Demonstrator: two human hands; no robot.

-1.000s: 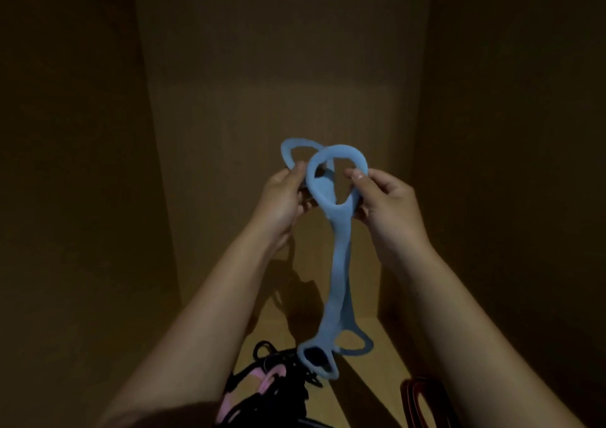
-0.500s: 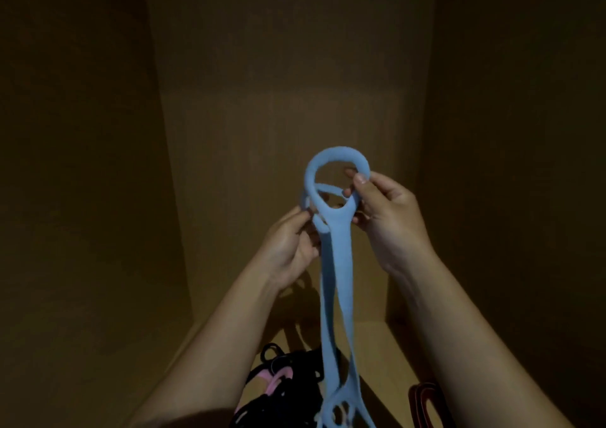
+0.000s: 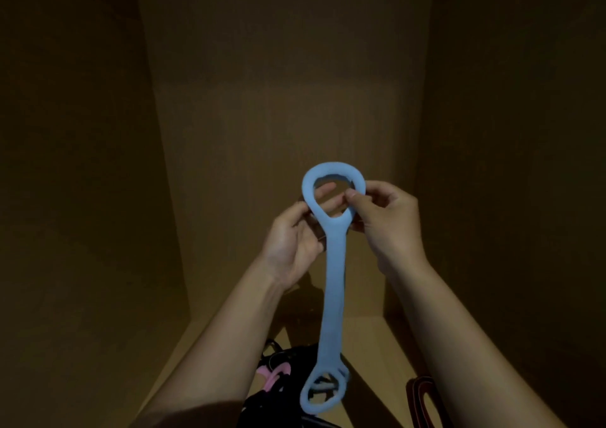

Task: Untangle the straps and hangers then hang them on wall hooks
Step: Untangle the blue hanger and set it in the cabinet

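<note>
A light blue rubbery strap (image 3: pixel 333 283) with a ring at each end hangs straight down in front of me, doubled so its top rings line up. My left hand (image 3: pixel 293 240) holds the top ring from the left, with fingers showing through the ring. My right hand (image 3: pixel 383 218) pinches the ring's right side between thumb and fingers. The lower rings (image 3: pixel 323 391) dangle just above the shelf floor. A tangle of black and pink straps (image 3: pixel 278 375) lies on the floor below my left forearm. No wall hooks are in view.
I am looking into a dim wooden cupboard with a back wall (image 3: pixel 288 132), side panels left and right, and a light floor (image 3: pixel 370 355). A dark red-brown strap (image 3: pixel 423 401) lies at the bottom right.
The two top rings, apart a second ago, now sit stacked together. The strap has straightened and hangs lower, and my left hand has come up behind the ring.
</note>
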